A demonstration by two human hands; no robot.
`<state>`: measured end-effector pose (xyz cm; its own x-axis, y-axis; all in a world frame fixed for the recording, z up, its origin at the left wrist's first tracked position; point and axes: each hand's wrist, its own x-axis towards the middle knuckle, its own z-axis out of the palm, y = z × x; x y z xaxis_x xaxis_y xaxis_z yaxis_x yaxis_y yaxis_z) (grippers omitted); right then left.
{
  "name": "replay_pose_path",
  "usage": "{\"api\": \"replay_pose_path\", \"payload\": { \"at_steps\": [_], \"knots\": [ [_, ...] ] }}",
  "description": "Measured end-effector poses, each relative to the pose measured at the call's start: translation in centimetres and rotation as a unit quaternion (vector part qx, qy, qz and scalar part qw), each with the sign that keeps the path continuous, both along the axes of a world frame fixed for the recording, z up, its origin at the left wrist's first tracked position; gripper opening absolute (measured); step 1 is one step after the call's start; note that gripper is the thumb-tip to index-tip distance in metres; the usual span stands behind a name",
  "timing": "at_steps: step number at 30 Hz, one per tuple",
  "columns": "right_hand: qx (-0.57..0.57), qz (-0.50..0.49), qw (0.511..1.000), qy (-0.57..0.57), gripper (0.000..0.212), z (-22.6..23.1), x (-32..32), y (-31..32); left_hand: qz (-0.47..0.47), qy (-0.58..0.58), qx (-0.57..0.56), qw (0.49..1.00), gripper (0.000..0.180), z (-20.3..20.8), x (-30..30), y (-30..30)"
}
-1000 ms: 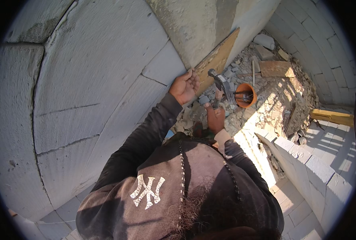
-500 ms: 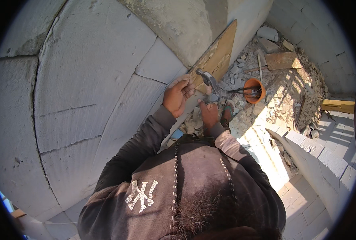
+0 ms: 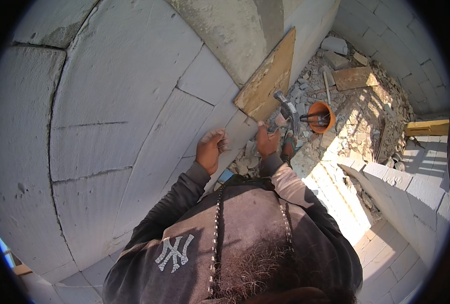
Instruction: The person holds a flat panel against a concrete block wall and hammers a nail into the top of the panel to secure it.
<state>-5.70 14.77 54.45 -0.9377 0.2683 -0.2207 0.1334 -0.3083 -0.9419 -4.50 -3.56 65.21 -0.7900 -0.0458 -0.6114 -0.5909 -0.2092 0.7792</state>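
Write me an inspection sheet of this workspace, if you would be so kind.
Surface: pale block wall on the left, dark joints showing.
Job's things: hammer; wooden board against the wall ahead.
Clutter: rubble heaped ahead; orange bucket among it, not empty.
Grips: right hand on the hammer; left hand near the block wall, fingers curled, anything held too small to tell.
Cables: nothing seen.
Surroundings: low block wall at right; yellowish beam beyond it.

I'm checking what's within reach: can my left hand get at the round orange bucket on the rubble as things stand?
Probably not directly: in this view the right hand, holding a grey metal-headed hammer, sits between the left hand and the bucket.
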Motion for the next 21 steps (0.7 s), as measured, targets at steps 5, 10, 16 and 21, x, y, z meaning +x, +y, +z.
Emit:
{"api": "replay_pose_path", "payload": {
  "at_steps": [5, 10, 16, 21],
  "knots": [
    [0.070, 0.045, 0.997, -0.008, 0.043, -1.0, -0.6, -0.6, -0.012, 0.006, -0.003, 1.000, 0.022, -1.3, 0.0, -0.7],
    [0.121, 0.095, 0.986, -0.070, 0.045, -0.5, -0.7, -0.9, 0.010, 0.002, -0.009, 1.000, 0.026, -1.9, -0.1, -1.6],
    [0.094, 0.038, 0.993, -0.064, 0.044, 1.0, 0.4, -0.7, 0.014, -0.026, -0.012, 0.999, 0.029, -3.0, 1.1, -3.1],
    [0.028, 0.019, 0.996, -0.077, 0.041, 0.7, 0.3, -0.8, 0.015, -0.042, -0.016, 0.999, 0.023, -3.4, 1.6, -3.2]
  ]
}}
